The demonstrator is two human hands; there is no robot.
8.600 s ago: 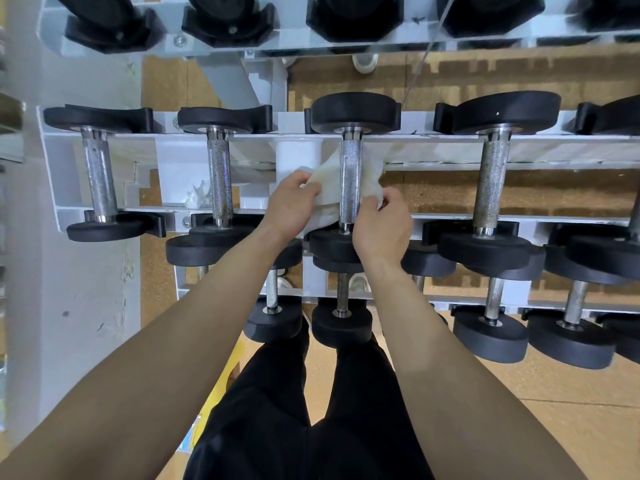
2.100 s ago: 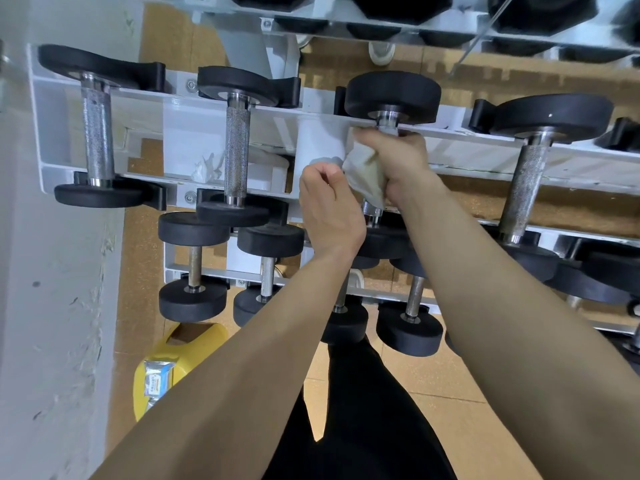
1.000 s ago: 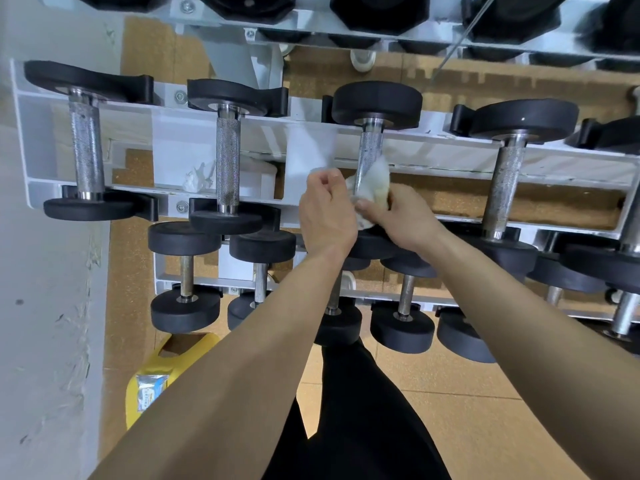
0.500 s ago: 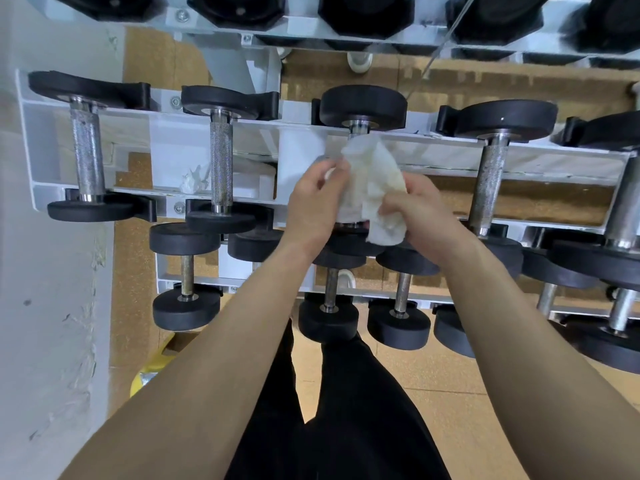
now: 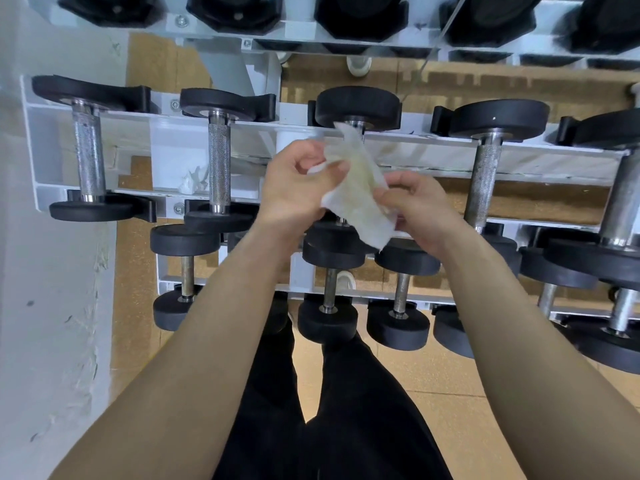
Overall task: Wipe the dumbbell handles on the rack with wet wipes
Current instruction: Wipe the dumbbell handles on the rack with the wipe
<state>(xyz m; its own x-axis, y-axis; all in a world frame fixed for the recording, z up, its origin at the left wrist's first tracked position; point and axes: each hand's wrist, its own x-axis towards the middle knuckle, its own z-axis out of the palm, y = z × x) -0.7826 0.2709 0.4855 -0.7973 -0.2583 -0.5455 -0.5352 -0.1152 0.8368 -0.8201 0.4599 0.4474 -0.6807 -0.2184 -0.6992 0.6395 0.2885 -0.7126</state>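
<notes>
I hold a white, slightly yellowed wet wipe (image 5: 358,194) stretched between both hands in front of the middle shelf of a white dumbbell rack (image 5: 433,152). My left hand (image 5: 298,183) pinches its upper left part and my right hand (image 5: 415,202) pinches its lower right edge. The wipe hangs in front of the third dumbbell (image 5: 358,105), whose handle is hidden behind it. Knurled steel handles show on the dumbbells at the far left (image 5: 88,157), second from left (image 5: 219,164) and to the right (image 5: 485,178).
A crumpled used wipe (image 5: 192,180) lies on the shelf behind the second handle. Smaller dumbbells (image 5: 327,299) fill the lower shelf, and hexagonal ones (image 5: 360,13) the top shelf. A pale wall (image 5: 52,306) is at my left. My black-trousered legs (image 5: 332,410) stand on a tan floor.
The wipe has come off the third dumbbell's handle, which my right hand was rubbing. Both hands now hold it spread out in front of the rack, a little lower and more open than before.
</notes>
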